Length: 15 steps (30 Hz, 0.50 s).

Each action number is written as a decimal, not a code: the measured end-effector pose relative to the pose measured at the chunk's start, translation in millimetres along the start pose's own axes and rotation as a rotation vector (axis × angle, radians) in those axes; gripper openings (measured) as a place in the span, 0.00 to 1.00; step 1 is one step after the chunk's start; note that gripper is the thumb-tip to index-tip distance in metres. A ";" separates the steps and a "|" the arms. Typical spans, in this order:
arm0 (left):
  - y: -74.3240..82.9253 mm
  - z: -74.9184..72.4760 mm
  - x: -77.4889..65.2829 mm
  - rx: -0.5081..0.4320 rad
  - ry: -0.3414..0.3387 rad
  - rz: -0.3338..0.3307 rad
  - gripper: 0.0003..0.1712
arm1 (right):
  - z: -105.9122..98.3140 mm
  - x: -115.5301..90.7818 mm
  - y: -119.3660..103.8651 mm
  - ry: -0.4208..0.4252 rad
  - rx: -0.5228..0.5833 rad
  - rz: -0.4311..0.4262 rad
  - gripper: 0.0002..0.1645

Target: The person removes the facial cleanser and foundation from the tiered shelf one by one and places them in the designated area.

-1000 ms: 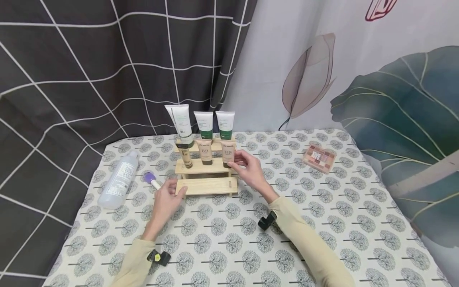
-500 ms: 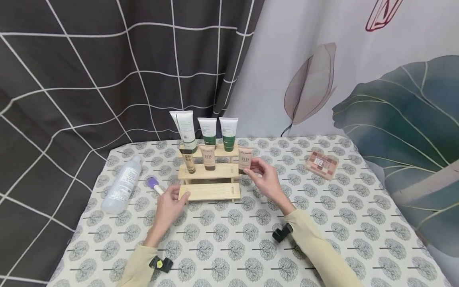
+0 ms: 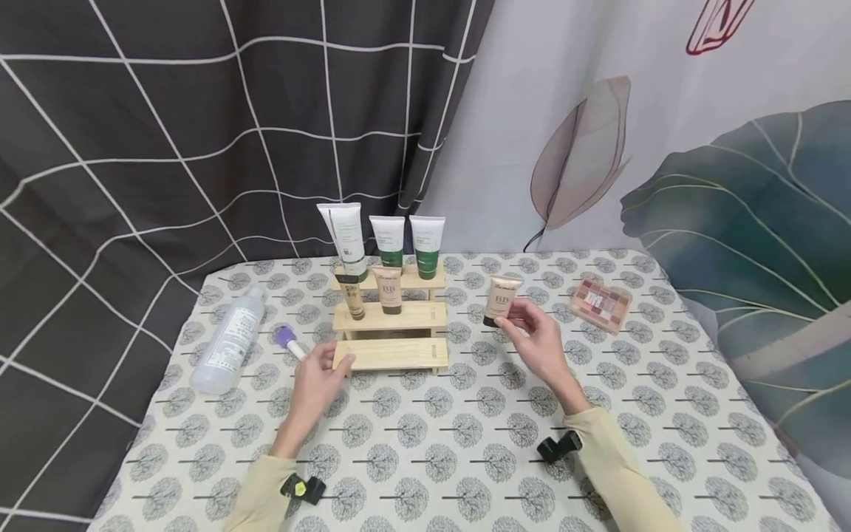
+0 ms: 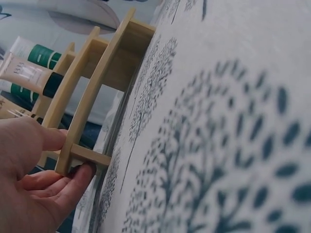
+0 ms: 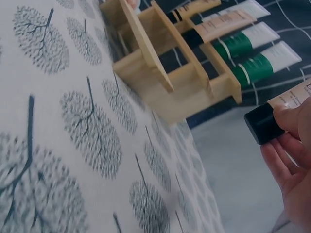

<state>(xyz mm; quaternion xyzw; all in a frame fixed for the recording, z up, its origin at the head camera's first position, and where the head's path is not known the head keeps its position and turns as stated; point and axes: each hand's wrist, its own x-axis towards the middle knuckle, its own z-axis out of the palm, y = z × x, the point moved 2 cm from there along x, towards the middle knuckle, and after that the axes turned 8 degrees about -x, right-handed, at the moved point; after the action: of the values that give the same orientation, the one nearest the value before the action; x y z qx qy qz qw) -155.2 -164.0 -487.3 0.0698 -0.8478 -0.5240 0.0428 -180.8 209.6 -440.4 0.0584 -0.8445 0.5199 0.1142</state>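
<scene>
A wooden three-step display rack [image 3: 392, 355] stands near the table's middle. My left hand [image 3: 319, 380] grips the left end of its lowest step, thumb on top and fingers under the board, as the left wrist view shows. To the right of the rack, my right hand [image 3: 537, 341] pinches a beige BB cream tube [image 3: 501, 299] near its dark cap [image 5: 263, 124]. The middle step bears another BB cream tube [image 3: 388, 290] and a small gold tube [image 3: 351, 297] with a black end. Green-and-white tubes [image 3: 427, 247] and a larger white tube [image 3: 347, 238] stand on the top step.
A clear bottle [image 3: 229, 341] lies at the left. Beside my left hand is a brush with a purple head [image 3: 286, 337]. An eyeshadow palette [image 3: 601, 304] lies at the right. Curtains [image 3: 199, 111] hang behind the tree-patterned tablecloth [image 3: 425, 458].
My right hand has lifted the BB cream tube off the middle step's right end and carried it rightward, clear of the rack. The left hand keeps its hold on the lowest step.
</scene>
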 end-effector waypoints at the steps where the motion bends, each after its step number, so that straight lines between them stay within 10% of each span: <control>1: 0.0 -0.7 0.2 0.000 -0.001 0.000 0.32 | -2.2 -1.2 1.6 0.004 -0.003 0.011 0.21; 15: 0.2 0.9 -1.2 -0.037 0.001 -0.006 0.32 | -44.6 -25.6 24.6 0.025 -0.105 0.073 0.22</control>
<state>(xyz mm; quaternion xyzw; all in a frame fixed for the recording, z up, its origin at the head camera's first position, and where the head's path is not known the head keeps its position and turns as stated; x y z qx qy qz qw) -154.2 -162.9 -487.6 0.0715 -0.8376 -0.5399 0.0429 -155.5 260.0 -448.8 0.0151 -0.8707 0.4795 0.1084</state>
